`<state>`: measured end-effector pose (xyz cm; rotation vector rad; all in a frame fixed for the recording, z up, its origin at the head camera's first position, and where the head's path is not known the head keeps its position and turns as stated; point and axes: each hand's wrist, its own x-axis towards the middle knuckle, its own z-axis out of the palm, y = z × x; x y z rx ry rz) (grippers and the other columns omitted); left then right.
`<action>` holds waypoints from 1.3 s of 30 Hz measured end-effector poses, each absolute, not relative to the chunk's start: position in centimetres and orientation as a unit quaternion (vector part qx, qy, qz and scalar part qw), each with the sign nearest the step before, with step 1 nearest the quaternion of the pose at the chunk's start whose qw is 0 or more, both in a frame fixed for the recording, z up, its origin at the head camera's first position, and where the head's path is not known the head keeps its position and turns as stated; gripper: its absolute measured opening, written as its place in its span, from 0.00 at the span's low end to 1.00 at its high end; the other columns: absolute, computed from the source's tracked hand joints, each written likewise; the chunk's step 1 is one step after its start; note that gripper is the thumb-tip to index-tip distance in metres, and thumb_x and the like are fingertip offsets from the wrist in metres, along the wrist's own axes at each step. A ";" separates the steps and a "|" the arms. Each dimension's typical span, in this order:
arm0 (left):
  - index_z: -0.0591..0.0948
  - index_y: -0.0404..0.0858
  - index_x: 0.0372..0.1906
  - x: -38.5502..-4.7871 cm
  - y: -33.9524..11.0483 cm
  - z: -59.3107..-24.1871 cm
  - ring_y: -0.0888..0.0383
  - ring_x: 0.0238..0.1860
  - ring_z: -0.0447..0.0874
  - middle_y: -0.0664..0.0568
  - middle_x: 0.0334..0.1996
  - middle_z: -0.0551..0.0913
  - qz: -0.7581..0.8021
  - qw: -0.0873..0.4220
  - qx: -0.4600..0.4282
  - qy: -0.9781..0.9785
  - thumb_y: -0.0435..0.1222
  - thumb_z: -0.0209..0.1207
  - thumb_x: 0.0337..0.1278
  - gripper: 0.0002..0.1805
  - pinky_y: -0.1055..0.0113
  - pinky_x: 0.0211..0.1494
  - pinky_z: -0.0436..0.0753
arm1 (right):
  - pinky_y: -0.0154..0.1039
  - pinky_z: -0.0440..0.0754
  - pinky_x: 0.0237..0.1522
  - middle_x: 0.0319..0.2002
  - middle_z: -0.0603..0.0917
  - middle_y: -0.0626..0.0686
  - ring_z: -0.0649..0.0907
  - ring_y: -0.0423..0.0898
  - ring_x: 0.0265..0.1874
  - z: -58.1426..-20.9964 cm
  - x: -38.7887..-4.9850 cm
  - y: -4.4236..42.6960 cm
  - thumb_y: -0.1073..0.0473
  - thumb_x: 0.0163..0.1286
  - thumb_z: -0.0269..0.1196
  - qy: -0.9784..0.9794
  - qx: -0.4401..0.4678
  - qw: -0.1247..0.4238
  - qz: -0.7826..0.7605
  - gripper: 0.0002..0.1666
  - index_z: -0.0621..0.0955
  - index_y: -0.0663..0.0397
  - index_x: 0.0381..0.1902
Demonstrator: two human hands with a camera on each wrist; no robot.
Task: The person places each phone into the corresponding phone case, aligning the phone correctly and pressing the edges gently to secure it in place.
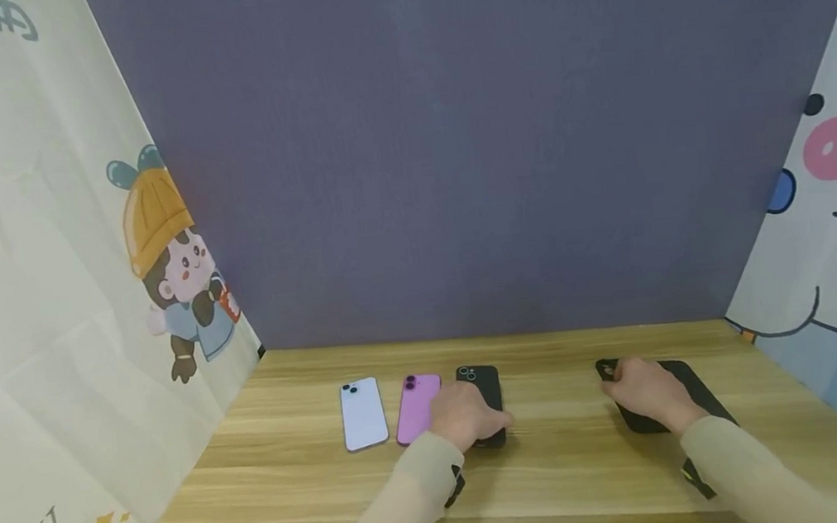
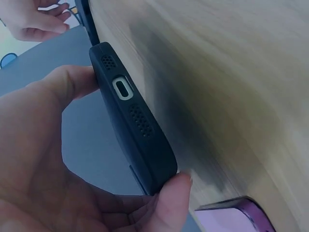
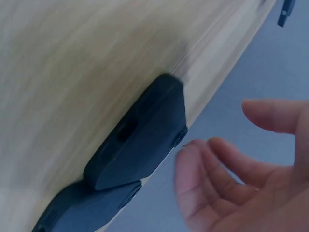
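My left hand (image 1: 465,415) grips a phone in a black case (image 1: 488,388) by its two long sides, thumb on one edge and fingers on the other. In the left wrist view, the charging port (image 2: 123,88) and speaker holes of its bottom end face the camera. A purple phone (image 1: 418,407) lies just left of it, partly behind the hand. Over at the right, my right hand (image 1: 646,391) is above two black-cased phones lying side by side; the right wrist view shows the nearer phone (image 3: 145,135) and the other phone (image 3: 87,205) apart from its loosely bent fingers.
A light blue phone (image 1: 363,416) lies camera side up at the left of the row. The wooden table (image 1: 557,482) ends at a dark upright panel (image 1: 455,167) behind. Printed cartoon sheets (image 1: 36,245) form the left and right sides.
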<state>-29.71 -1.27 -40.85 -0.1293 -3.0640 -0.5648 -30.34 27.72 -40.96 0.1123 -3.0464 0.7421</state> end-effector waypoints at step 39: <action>0.86 0.29 0.46 -30.9 -0.6 -42.6 0.49 0.44 0.80 0.40 0.47 0.82 -0.103 0.007 -0.028 -0.994 0.68 0.68 0.44 0.44 0.59 0.43 0.84 | 0.50 0.74 0.28 0.30 0.77 0.67 0.75 0.61 0.29 -41.3 -31.2 28.3 0.52 0.68 0.57 -0.986 -0.053 -0.065 0.145 0.20 0.81 0.68 0.36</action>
